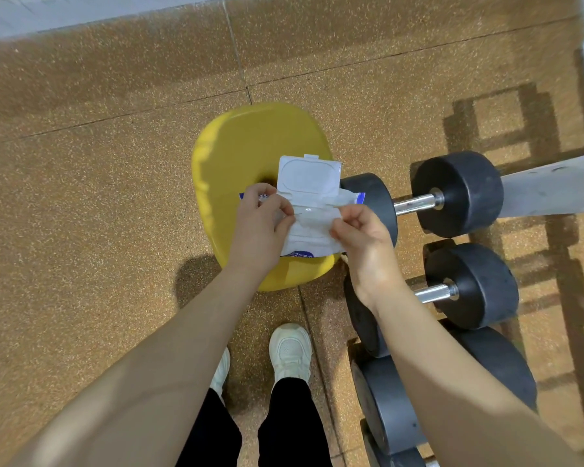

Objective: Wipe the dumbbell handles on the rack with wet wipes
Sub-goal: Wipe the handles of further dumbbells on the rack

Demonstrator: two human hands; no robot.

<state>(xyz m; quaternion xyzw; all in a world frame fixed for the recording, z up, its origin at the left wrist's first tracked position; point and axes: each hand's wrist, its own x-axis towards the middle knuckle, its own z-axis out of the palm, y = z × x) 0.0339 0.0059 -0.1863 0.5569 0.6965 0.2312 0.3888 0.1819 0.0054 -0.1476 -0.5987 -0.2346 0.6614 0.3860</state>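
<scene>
while you look straight down, your two white shoes (289, 352) and black trouser legs (290, 429) sit closest, on the speckled brown floor (81, 230). up from there both bare forearms reach forward and meet over a yellow stool (236, 146).

your left hand (260, 227) has its fingers (282, 205) curled together, pinching the left edge of a wet wipe (312, 227) that is drawn out of the pack. your right hand (363, 234) does the same on the other side, fingers (346, 214) bent and clamped on the wipe's right edge, so the white sheet is stretched between the two hands.

just under and beyond your fingers lies the wet wipes pack (317, 197), white with blue print, resting on the yellow stool; its flip lid (309, 175) stands open on the far side of your fingers.

to the right of your right hand the dumbbells are lined up on the rack (550, 190). the nearest dumbbell (449, 392) runs under your right forearm, so its handle is hidden. the middle dumbbell (471, 286) shows a short piece of chrome handle (434, 293) just right of your wrist. the far dumbbell (457, 193) lies level with your fingers, its bare chrome handle (415, 203) showing between the two black heads.
</scene>
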